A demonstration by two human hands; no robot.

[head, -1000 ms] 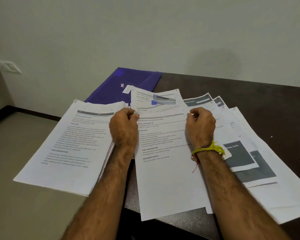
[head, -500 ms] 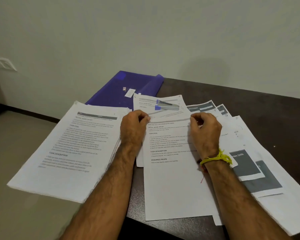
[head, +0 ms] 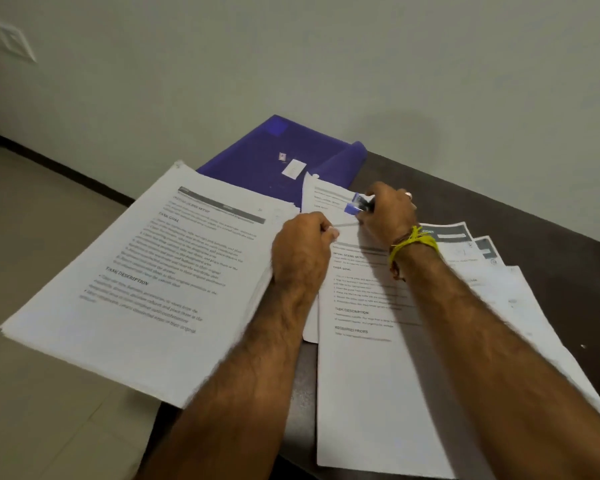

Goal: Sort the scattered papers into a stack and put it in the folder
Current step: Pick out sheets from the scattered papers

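The print on the papers is too blurry for me to read. My right hand [head: 387,211] curls round a small blue stapler [head: 359,204], hiding most of it. My left hand [head: 300,249] pinches the top of one sheet [head: 368,375]. The one thick stack [head: 142,282] lies at nine o'clock from it. The one purple folder [head: 274,150] lies at twelve o'clock. More loose pages [head: 465,240] peek out at three o'clock; I cannot count them.

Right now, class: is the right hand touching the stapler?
Touching. The head view shows the right hand with fingers curled round the stapler.
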